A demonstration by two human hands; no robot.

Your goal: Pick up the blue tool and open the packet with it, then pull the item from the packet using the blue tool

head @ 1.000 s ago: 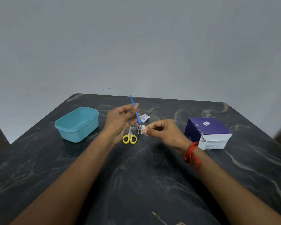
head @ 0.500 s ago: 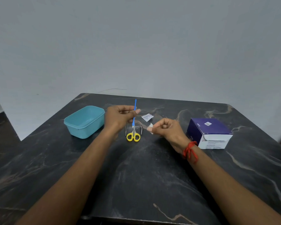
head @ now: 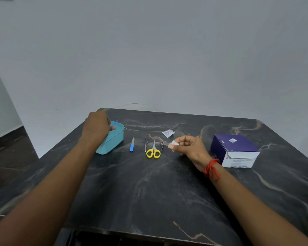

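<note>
Left hand (head: 98, 127) pinches blue stick (head: 115, 122) over tub (head: 114, 139) at 10 o'clock; right hand (head: 188, 145) pinches white wipe (head: 175, 143); best released low inside the tub

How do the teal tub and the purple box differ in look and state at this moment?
The teal tub is open-topped plastic with rounded corners; the purple box is a closed, sharp-edged carton with a white labelled front. The left hand hovers over the tub, holding a thin blue stick at its rim, while the box stands untouched beyond the right hand. Both rest on the dark marble table.
</note>
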